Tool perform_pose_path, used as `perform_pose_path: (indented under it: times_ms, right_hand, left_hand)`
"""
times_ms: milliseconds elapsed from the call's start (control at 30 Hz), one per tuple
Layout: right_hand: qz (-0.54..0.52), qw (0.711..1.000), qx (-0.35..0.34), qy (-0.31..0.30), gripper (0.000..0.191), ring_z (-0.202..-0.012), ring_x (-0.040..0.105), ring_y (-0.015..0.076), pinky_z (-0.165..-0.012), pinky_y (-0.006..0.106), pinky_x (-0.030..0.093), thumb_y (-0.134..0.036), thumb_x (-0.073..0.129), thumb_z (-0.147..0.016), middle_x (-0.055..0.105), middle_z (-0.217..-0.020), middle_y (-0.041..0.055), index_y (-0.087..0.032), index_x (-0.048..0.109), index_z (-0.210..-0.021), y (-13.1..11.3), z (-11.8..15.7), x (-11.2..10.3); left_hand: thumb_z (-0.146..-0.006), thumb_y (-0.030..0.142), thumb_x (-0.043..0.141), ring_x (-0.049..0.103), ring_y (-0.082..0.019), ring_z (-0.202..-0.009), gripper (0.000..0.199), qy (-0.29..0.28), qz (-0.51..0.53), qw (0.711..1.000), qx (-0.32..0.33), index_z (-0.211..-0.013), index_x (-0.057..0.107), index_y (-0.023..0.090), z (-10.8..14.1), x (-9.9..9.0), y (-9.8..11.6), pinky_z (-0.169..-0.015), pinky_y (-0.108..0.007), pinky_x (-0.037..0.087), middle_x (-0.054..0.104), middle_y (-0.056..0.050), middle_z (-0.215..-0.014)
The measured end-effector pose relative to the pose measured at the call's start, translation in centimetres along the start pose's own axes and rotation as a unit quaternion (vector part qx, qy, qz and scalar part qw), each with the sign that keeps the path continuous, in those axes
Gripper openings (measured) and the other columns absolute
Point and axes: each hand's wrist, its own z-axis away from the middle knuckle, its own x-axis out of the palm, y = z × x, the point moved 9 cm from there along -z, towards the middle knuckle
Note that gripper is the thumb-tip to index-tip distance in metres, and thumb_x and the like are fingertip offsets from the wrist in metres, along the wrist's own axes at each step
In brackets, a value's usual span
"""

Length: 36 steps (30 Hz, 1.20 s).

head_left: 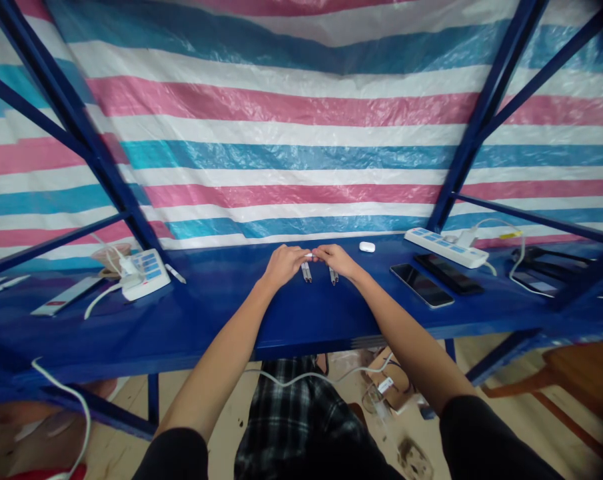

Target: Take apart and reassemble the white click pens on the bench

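gripped between the fingertips of both hands is a small white item (309, 255), held just above the blue tabletop (206, 320). the left hand (282, 265) is closed in a pinch on its left end; the right hand (334, 259) is closed in a pinch at its right end, next to a dark or bluish section that appears to be part of the same item. two slim grey pieces lie beneath the hands: the left grey piece (306, 273) near the left fingers, the right grey piece (334, 277) below the right hand. a white case (366, 247) rests beyond and to the right. farther right are a silver-edged phone (422, 285), a black slab (449, 274) and a white power strip (446, 247).
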Motion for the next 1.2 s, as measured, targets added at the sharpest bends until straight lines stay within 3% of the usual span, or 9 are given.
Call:
perform_pose_path:
  times_ms: [267,433,700,833,967,1100,1200]
  right_hand:
    - [0.076,0.995,-0.064,0.018,0.039,-0.073,0.059,0.0161,-0.074,0.026,0.04,-0.041,0.046,-0.099,0.069,-0.076,0.003,-0.016,0.069,-0.082,-2.2,0.6,-0.5]
    - [-0.015,0.997,-0.069,0.037,0.029,-0.08,0.063,0.0179,-0.077,0.028,0.045,-0.045,0.06,-0.09,0.073,-0.09,0.0045,-0.017,0.069,-0.093,-2.1,0.7,-0.9]
    - [-0.157,0.985,-0.044,0.061,0.039,-0.082,0.065,0.0175,-0.08,0.032,0.051,-0.044,0.077,-0.072,0.072,-0.097,0.0061,-0.019,0.06,-0.098,-0.6,-0.2,-0.7]
    - [-0.177,0.983,-0.007,0.049,0.035,-0.079,0.064,0.0175,-0.077,0.032,0.051,-0.044,0.072,-0.076,0.07,-0.087,0.0043,-0.019,0.06,-0.097,0.0,-0.3,-0.4]
    - [-0.193,0.98,-0.02,0.047,0.043,-0.084,0.065,0.0168,-0.075,0.03,0.051,-0.038,0.078,-0.069,0.07,-0.101,0.0063,-0.02,0.058,-0.102,-0.3,-0.2,-0.3]
    - [-0.18,0.983,0.017,0.02,0.037,-0.076,0.065,0.0172,-0.062,0.027,0.048,-0.043,0.072,-0.076,0.07,-0.09,0.0054,-0.019,0.059,-0.101,0.3,-0.2,0.3]
    - [-0.186,0.982,-0.004,0.026,0.041,-0.082,0.066,0.0177,-0.062,0.025,0.048,-0.038,0.078,-0.071,0.072,-0.096,0.0061,-0.019,0.06,-0.103,0.1,-0.3,0.2]
  left_hand:
    - [-0.103,0.049,0.046,0.064,-0.017,-0.072,0.039,0.003,0.029,0.999,-0.019,-0.104,0.081,0.029,0.0,0.2,-0.8,-0.069,-0.028,0.039,0.074,-0.004,-0.082]
    - [-0.102,0.05,0.05,0.067,-0.019,-0.078,0.037,0.016,0.04,0.998,-0.043,-0.106,0.08,0.029,0.2,0.1,-1.6,-0.07,-0.028,0.042,0.076,-0.004,-0.089]
    - [-0.1,0.046,0.054,0.067,-0.02,-0.085,0.032,0.036,0.043,0.998,-0.041,-0.109,0.079,0.028,0.4,0.0,-1.7,-0.075,-0.029,0.045,0.075,-0.005,-0.098]
    - [-0.101,0.046,0.053,0.067,-0.02,-0.084,0.033,0.036,0.038,0.998,-0.033,-0.11,0.079,0.028,0.4,0.0,-1.6,-0.076,-0.029,0.045,0.075,-0.006,-0.098]
    - [-0.101,0.046,0.054,0.067,-0.02,-0.084,0.033,0.032,0.029,0.998,-0.034,-0.111,0.079,0.028,0.3,0.1,-1.6,-0.078,-0.03,0.045,0.075,-0.006,-0.097]
    - [-0.101,0.048,0.053,0.067,-0.02,-0.086,0.034,0.03,0.032,0.999,-0.031,-0.111,0.079,0.027,0.3,0.2,-1.5,-0.081,-0.031,0.045,0.075,-0.006,-0.097]
    - [-0.101,0.047,0.054,0.068,-0.021,-0.086,0.034,0.032,0.038,0.998,-0.038,-0.115,0.078,0.027,0.4,0.3,-1.8,-0.082,-0.031,0.046,0.076,-0.006,-0.098]
